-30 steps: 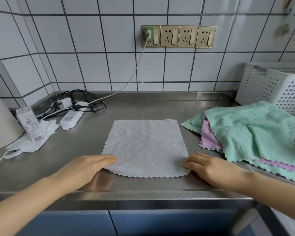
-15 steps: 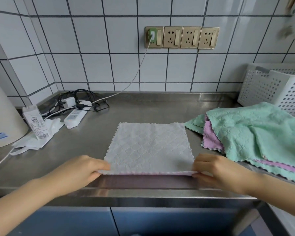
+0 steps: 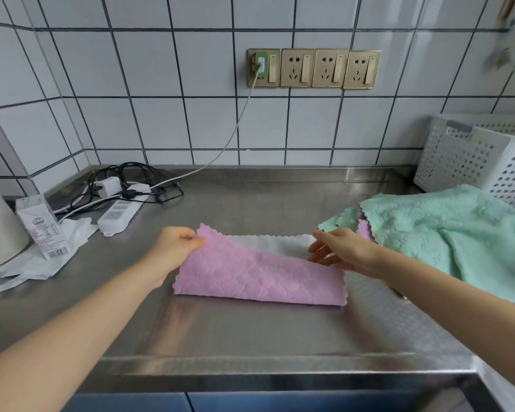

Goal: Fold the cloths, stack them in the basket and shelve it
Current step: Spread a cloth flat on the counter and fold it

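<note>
Left hand (image 3: 176, 243), centre-left of frame, pinches the upper-left corner of the pink-and-white quilted square cloth (image 3: 259, 275), folded over at centre on the stainless steel counter (image 3: 250, 331). Right hand (image 3: 344, 252) hovers at the cloth's right edge, fingers extended and blurred; contact cannot be confirmed. White perforated plastic basket (image 3: 470, 156), upper right, is cut off by the frame.

Steel counter (image 3: 250, 328): cloths (image 3: 446, 230), basket (image 3: 476, 159).
</note>
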Motion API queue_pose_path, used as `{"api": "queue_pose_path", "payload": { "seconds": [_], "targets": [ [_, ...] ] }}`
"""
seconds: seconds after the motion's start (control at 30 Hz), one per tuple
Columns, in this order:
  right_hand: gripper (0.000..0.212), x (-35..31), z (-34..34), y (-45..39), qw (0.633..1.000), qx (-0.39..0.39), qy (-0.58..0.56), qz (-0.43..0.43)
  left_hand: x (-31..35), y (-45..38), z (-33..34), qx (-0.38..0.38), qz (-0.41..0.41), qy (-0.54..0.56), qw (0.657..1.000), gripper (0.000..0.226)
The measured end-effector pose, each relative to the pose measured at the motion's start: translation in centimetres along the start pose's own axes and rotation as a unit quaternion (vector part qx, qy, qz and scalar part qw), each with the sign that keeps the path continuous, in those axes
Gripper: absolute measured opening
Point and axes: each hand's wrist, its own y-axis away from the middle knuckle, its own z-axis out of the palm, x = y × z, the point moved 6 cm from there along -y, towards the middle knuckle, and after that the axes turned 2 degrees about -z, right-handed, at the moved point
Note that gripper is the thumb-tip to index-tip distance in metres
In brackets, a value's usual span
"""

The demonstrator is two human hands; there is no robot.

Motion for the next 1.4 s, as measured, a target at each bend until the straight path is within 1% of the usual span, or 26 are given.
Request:
{"api": "queue_pose_path", "payload": {
  "seconds": [0.03,0.1,0.13,0.17,0.23,0.3,0.33,0.37,0.43,0.5,0.6,0.67,0.77,0.8,0.87,0.9,0.93,1.0,1.17,1.23,1.3,1.33,1.4],
  "targets": [
    [0.036,-0.1,0.2,0.0,0.996,-0.007,0.082,-0.025,0.0,-0.2,0.2,0.004,0.015,-0.009,1.000,0.012],
    [0.025,-0.7,0.6,0.2,0.965,-0.009,0.244,-0.100,0.2,-0.3,0.5,0.003,0.056,0.003,0.998,0.013],
    [0.024,-0.9,1.1,0.5,0.953,-0.024,0.278,-0.121,0.3,-0.2,0.6,0.001,0.076,0.016,0.997,0.012],
    [0.028,-0.9,1.6,0.8,0.950,-0.047,0.283,-0.121,0.3,-0.1,0.5,0.003,0.088,0.032,0.996,0.011],
    [0.030,-0.7,2.2,1.0,0.958,-0.096,0.255,-0.092,0.1,0.0,0.4,-0.005,0.103,0.072,0.992,0.011],
    [0.017,-0.4,2.6,0.9,0.961,-0.127,0.238,-0.060,0.2,0.3,0.3,-0.019,0.118,0.108,0.987,0.019],
    [0.019,-0.4,2.7,0.8,0.958,-0.134,0.246,-0.054,0.2,0.4,0.2,-0.025,0.124,0.118,0.985,0.022],
    [0.027,-0.3,2.8,0.6,0.956,-0.138,0.256,-0.049,0.2,0.5,0.1,-0.029,0.126,0.126,0.984,0.022],
    [0.033,-0.4,2.7,0.4,0.954,-0.132,0.263,-0.054,0.0,0.6,-0.2,-0.030,0.119,0.130,0.984,0.016],
    [0.030,-0.7,1.9,0.4,0.963,-0.123,0.234,-0.060,-0.6,0.4,-0.3,-0.027,0.104,0.108,0.988,0.021],
    [0.017,-0.6,0.1,0.4,0.986,-0.105,0.125,-0.038,-2.0,0.0,-0.6,0.000,0.062,0.068,0.996,0.029],
    [0.014,-0.5,-1.2,0.0,0.994,-0.061,0.080,-0.038,-2.6,-0.5,-0.7,0.021,0.043,0.058,0.997,0.029],
    [0.017,-1.1,-2.3,-1.2,0.999,0.011,0.010,-0.051,-1.7,-1.4,-0.7,0.039,0.046,0.055,0.997,0.031],
    [0.014,-1.2,-2.5,-1.7,0.998,0.033,0.005,-0.052,-1.4,-1.8,-0.7,0.046,0.041,0.050,0.997,0.029],
    [0.008,-0.9,-2.3,-2.9,0.996,0.062,0.049,-0.034,-1.3,-2.7,-0.4,0.053,0.022,0.024,0.998,0.020],
    [0.011,-0.5,-2.2,-3.4,0.994,0.071,0.079,-0.018,-1.4,-3.0,-0.2,0.049,0.005,0.006,0.999,0.015],
    [0.013,0.0,-2.1,-3.9,0.992,0.078,0.100,0.001,-1.8,-3.2,0.0,0.044,-0.011,-0.008,0.999,0.014],
    [0.011,0.7,-2.1,-4.5,0.988,0.095,0.117,0.025,-2.3,-3.8,0.2,0.039,-0.028,-0.018,0.999,0.015],
    [0.021,0.7,-2.3,-5.0,0.984,0.132,0.121,0.020,-1.6,-4.4,0.4,0.047,0.016,-0.055,0.997,0.009],
    [0.020,0.6,-2.4,-5.2,0.981,0.142,0.131,0.011,-1.6,-4.8,0.6,0.051,0.028,-0.070,0.996,0.010],
    [0.020,0.5,-2.4,-5.2,0.977,0.146,0.154,0.014,-1.4,-5.0,0.9,0.054,0.029,-0.096,0.993,0.008],
    [0.023,0.4,-2.4,-5.3,0.973,0.150,0.176,0.016,-1.4,-5.1,1.0,0.057,0.024,-0.110,0.992,0.007],
    [0.032,0.3,-2.3,-5.2,0.962,0.165,0.216,0.007,-1.4,-5.3,0.8,0.074,0.015,-0.137,0.988,0.011]
  ]
}}
